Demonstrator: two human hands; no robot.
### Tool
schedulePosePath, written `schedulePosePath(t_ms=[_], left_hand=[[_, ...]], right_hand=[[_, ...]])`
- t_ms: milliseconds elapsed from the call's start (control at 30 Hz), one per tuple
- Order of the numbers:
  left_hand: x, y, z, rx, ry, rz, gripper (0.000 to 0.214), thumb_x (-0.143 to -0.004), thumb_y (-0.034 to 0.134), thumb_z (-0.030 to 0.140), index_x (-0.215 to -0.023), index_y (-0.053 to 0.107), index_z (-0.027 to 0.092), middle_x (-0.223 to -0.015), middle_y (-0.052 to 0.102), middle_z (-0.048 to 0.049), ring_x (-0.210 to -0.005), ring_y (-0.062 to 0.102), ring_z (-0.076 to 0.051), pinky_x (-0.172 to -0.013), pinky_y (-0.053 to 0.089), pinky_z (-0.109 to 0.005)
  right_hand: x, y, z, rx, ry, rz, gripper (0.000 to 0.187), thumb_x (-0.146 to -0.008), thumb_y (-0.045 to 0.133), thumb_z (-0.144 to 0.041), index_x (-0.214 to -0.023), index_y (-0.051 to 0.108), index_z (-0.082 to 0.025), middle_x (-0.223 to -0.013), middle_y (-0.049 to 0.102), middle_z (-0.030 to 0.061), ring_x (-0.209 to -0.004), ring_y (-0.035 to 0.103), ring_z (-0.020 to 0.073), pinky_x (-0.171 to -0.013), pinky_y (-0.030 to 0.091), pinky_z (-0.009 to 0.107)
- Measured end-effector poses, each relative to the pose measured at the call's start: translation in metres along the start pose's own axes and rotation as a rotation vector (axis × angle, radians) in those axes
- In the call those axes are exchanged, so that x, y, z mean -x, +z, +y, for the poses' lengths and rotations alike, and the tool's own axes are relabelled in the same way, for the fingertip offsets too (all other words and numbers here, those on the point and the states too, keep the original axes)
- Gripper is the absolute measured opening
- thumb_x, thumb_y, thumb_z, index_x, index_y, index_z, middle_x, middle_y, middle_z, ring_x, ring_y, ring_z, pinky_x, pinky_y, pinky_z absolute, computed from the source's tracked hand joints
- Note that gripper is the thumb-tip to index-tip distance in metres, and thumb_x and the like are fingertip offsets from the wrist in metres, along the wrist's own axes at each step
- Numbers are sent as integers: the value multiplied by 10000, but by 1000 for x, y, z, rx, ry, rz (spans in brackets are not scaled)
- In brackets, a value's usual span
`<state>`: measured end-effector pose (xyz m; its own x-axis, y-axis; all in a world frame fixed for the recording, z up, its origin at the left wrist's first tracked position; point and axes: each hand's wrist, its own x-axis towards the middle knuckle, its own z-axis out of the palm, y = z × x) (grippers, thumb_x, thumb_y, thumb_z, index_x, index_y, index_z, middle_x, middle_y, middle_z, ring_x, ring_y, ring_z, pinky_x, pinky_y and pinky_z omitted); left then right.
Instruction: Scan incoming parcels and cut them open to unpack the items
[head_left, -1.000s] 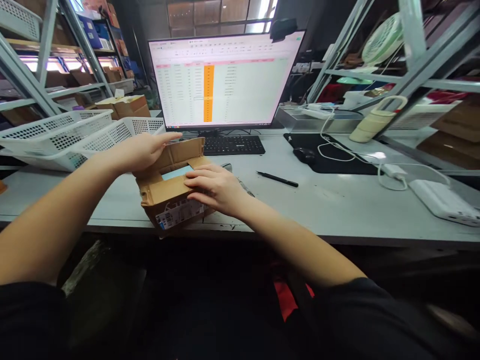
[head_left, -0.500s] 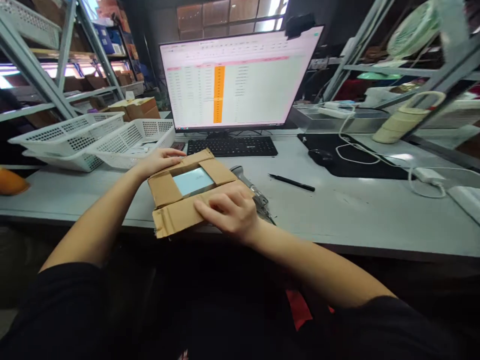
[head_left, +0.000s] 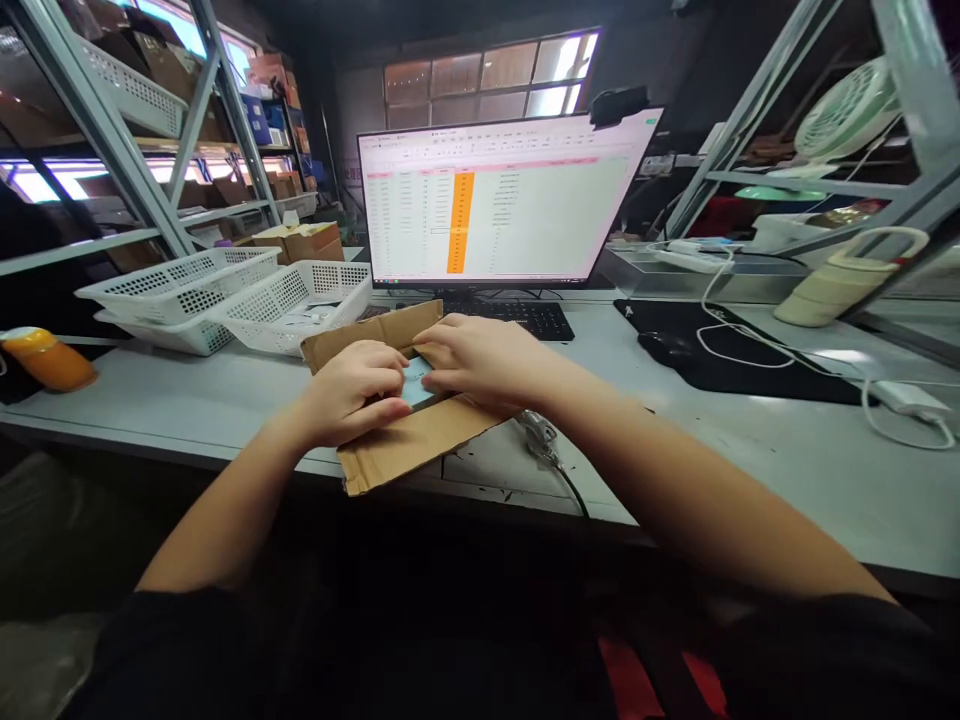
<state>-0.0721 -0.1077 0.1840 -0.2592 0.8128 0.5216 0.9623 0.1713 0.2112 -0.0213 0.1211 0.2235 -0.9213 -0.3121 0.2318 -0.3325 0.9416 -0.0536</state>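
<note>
An open cardboard box (head_left: 420,445) sits near the front edge of the desk, its long front and back flaps folded outward. Inside lies a light blue flat item (head_left: 415,385), mostly covered by my fingers. My left hand (head_left: 352,392) is closed over the box's left side, fingers curled at the short flap. On the opposite side, my right hand (head_left: 491,362) grips the right short flap, its thumb over the light blue item. Just right of the box, a grey device (head_left: 540,437) with a black cable (head_left: 574,490) is partly hidden under my right forearm.
White perforated baskets (head_left: 300,300) stand at the left, beside an orange bottle (head_left: 52,358). A monitor (head_left: 540,220) and keyboard (head_left: 536,320) are behind the box. To the right are a black mouse (head_left: 664,350) on its mat (head_left: 780,375), white cables and a cream bottle (head_left: 832,285).
Both hands have moved inward from the box's outer edges onto its short flaps and opening. The camera view has shifted left and tilted up a little.
</note>
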Motion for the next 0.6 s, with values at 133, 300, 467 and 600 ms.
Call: schedulePosePath(t_ms=[133, 300, 467, 600], left_hand=[[33, 23, -14, -121, -155, 574, 626, -937, 176, 777, -649, 408, 271, -597, 510, -23, -769, 657, -243, -1079, 470, -551], [80, 70, -22, -368, -466, 1008, 647, -886, 7, 766, -849, 481, 327, -570, 337, -1, -751, 622, -305, -1136, 353, -702], [119, 117, -15, -254, -535, 1034, 518, -931, 179, 732, -1213, 378, 347, -961, 557, -60, -1134, 653, -334, -1163, 339, -699], [122, 130, -9, -117, -695, 980, 861, -810, 561, 761, -1459, 137, 387, -1564, 339, -150, -1576, 227, -374, -1214, 266, -674]], right_hand=[[-11, 13, 5, -56, 6, 17, 531, -864, 642, -254, -1395, 653, -285, -1320, 695, 84, -1148, 653, 320, -883, 536, 418], [-2, 15, 45, -382, 27, 242, 540, -922, 486, -208, -1445, 613, -251, -1267, 727, 92, -1037, 697, 284, -897, 576, 475], [2, 48, 92, -834, 217, 130, 526, -942, 487, -299, -1447, 603, -205, -1313, 700, 139, -1016, 719, 290, -809, 630, 482], [10, 72, 99, -961, 294, 30, 504, -910, 591, -397, -1363, 672, -191, -1186, 743, 149, -966, 727, 281, -805, 641, 484]])
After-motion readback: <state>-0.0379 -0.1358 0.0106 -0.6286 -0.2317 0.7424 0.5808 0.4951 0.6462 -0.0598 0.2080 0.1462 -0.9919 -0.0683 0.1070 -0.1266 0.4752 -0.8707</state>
